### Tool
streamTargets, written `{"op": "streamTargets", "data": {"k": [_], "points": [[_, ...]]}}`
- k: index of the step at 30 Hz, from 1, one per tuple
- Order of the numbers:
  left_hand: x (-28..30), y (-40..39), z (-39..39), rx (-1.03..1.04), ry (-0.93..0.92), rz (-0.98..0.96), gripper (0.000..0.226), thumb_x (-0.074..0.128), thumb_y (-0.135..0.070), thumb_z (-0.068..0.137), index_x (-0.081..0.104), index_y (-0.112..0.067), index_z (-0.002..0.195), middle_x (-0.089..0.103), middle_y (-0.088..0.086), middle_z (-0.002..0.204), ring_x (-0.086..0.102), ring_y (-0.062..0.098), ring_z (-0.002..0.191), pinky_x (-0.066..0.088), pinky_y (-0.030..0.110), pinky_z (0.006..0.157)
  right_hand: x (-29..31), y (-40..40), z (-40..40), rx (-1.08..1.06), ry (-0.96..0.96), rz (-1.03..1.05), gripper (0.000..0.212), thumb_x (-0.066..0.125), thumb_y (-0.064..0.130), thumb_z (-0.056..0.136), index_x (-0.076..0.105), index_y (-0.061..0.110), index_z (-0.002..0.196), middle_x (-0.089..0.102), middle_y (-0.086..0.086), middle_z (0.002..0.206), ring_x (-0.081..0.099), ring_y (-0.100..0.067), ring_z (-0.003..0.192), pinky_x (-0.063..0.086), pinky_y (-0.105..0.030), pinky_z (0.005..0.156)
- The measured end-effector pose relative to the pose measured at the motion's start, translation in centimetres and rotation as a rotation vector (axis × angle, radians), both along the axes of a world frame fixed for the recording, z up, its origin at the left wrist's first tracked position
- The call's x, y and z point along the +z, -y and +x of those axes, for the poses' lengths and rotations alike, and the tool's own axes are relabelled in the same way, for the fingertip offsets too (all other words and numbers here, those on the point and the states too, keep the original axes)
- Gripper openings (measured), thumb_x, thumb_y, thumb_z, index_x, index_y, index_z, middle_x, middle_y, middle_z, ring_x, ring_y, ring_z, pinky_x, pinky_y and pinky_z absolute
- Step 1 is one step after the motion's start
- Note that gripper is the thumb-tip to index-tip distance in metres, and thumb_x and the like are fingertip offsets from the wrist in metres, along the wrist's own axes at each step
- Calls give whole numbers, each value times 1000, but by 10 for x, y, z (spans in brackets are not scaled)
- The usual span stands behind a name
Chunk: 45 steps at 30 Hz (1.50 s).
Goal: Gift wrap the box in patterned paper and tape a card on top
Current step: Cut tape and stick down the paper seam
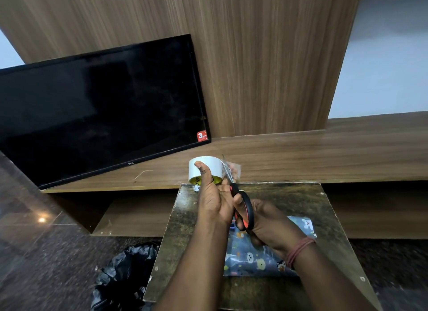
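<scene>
My left hand (212,199) grips a white roll of clear tape (205,169), thumb over its outer face, raised above the far edge of the small table (301,199). A strip of clear tape (232,169) is pulled out to the right of the roll. My right hand (268,222) holds black-and-red scissors (242,206), whose blades (227,171) cross the strip close to the roll. Below my forearms lies the box wrapped in blue-grey paper with cartoon animals (252,259), partly hidden by both arms. No card is visible.
A black TV (99,111) leans against the wood-panelled wall on a low wooden shelf (324,155). A black plastic bag (125,276) sits on the dark stone floor left of the table. A small white object (196,188) lies at the table's far edge.
</scene>
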State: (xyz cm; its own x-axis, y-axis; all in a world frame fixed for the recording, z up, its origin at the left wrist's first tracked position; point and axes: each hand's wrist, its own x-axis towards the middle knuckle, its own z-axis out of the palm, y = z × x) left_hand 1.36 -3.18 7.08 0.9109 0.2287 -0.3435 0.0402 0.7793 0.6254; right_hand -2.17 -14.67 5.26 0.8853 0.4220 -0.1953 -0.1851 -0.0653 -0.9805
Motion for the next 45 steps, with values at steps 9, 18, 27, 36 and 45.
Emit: {"op": "streamTargets", "data": {"k": [9, 18, 27, 36, 45], "points": [[-1, 4, -3, -67, 19, 72, 72, 33, -75, 94, 57, -8, 106, 58, 0, 58, 45, 8, 35, 36, 17, 30, 0, 4, -1, 37, -7, -49, 102, 54, 104, 39, 56, 11, 80, 59, -1, 63, 27, -12, 47, 21, -25, 47], [-1, 4, -3, -32, -2, 42, 77, 38, -77, 92, 54, -7, 120, 55, 7, 74, 44, 11, 37, 36, 19, 30, 0, 2, -1, -55, -46, -13, 72, 56, 90, 64, 57, 18, 63, 56, -8, 66, 27, -16, 46, 22, -25, 46], [0, 5, -8, -76, -20, 77, 71, 33, -73, 96, 56, -6, 93, 53, 4, 55, 47, 13, 34, 37, 17, 31, -1, 5, 0, -29, -104, -6, 67, 62, 82, 73, 61, 16, 63, 56, -10, 69, 28, -12, 45, 22, -21, 44], [-1, 0, -7, -30, -4, 58, 105, 44, -83, 81, 47, 1, 143, 63, 25, 114, 60, 19, 48, 49, 26, 37, 0, 2, 1, -47, -96, 44, 76, 58, 97, 55, 61, 21, 59, 44, -15, 81, 22, -17, 48, 17, -29, 49], [5, 5, -15, -48, 5, 13, 77, 39, -74, 93, 54, -4, 121, 63, 18, 88, 59, 20, 51, 47, 24, 39, 3, 6, 1, -79, -98, 47, 63, 56, 76, 76, 59, 15, 59, 39, -12, 60, 23, -14, 41, 19, -24, 46]]}}
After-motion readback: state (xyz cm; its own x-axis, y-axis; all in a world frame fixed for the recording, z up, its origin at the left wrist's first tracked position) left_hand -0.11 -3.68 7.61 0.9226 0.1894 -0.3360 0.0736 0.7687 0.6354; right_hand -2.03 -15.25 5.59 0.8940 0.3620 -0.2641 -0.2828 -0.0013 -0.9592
